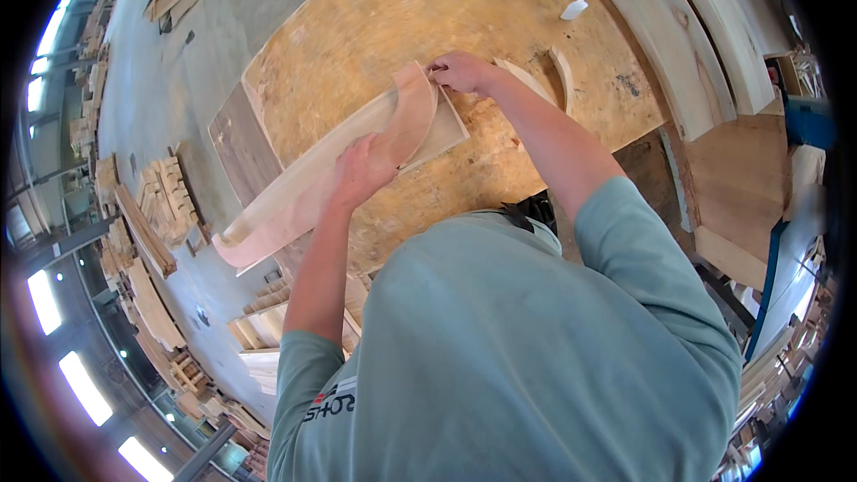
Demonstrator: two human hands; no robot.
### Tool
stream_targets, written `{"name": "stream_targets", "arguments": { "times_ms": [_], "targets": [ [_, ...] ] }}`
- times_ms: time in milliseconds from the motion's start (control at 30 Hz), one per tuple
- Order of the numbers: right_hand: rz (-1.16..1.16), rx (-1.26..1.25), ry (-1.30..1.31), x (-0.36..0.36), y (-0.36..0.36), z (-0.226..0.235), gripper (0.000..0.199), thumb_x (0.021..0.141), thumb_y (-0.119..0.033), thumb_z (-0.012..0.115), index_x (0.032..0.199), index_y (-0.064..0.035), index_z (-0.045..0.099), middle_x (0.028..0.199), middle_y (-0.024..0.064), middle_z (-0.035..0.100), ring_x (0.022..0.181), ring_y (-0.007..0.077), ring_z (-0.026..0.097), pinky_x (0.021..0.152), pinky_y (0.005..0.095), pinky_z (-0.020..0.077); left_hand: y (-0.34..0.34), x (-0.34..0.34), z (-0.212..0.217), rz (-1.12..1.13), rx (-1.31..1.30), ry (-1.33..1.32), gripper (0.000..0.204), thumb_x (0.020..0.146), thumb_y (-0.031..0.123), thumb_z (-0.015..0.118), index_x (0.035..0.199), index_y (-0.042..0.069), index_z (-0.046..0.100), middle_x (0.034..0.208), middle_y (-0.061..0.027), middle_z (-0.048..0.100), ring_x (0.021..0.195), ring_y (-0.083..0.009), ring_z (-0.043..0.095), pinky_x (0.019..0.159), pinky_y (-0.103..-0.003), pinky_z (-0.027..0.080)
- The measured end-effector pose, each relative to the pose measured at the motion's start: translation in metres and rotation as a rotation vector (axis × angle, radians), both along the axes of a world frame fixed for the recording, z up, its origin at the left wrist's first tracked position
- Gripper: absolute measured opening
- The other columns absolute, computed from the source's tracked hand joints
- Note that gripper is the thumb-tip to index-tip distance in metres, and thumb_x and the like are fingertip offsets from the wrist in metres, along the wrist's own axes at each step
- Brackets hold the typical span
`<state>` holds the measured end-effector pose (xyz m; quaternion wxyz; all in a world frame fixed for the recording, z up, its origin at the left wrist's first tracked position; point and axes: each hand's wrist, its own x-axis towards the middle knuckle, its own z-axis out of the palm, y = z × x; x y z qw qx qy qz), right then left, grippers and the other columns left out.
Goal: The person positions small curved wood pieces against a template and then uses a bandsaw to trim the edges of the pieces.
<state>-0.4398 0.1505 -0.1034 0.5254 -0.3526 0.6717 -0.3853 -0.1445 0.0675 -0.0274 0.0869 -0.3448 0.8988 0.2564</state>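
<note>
A long, thin curved wooden piece (412, 118), pinkish tan and shaped like a template, lies along a pale wooden board (446, 131) on the worktable. My left hand (360, 170) presses down on its middle, fingers bent over it. At the piece's far right end, my right hand (460, 71) is closed in a pinch by the board's corner. Whatever sits between those fingertips is too small to make out. Both curled ends of the piece show, and the board sticks out past its right end.
Two small curved wooden strips (562, 78) lie right of my right hand on the yellowish worktable (357, 45). A white object (574, 9) rests farther back. Long planks (665, 31) line the right side. Stacked wooden parts (165, 196) stand on the floor at left.
</note>
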Motion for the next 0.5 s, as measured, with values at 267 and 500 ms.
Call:
{"name": "stream_targets", "arguments": {
  "times_ms": [267,500],
  "targets": [
    [0.102,-0.042,0.128,0.004,0.005,-0.007,0.025,0.089,-0.016,0.067,0.110,-0.0041,0.071,0.104,0.0103,0.071,0.094,0.0209,0.065,0.081,0.0344,0.0525,-0.003,0.002,-0.002,-0.001,-0.040,0.003,0.077,0.067,0.035,0.081,0.132,0.003,0.057,0.124,-0.0209,0.064,0.118,-0.0380,0.060,0.103,-0.046,0.047],
    [0.316,-0.184,0.300,-0.006,-0.012,-0.021,0.027,0.086,-0.012,0.065,0.111,-0.0090,0.073,0.101,0.0103,0.075,0.089,0.0199,0.069,0.077,0.0347,0.0545,-0.012,-0.002,-0.001,0.042,-0.008,-0.045,0.081,0.065,0.035,0.082,0.135,0.003,0.056,0.129,-0.0227,0.062,0.122,-0.0376,0.059,0.106,-0.045,0.047]
  ]
}}
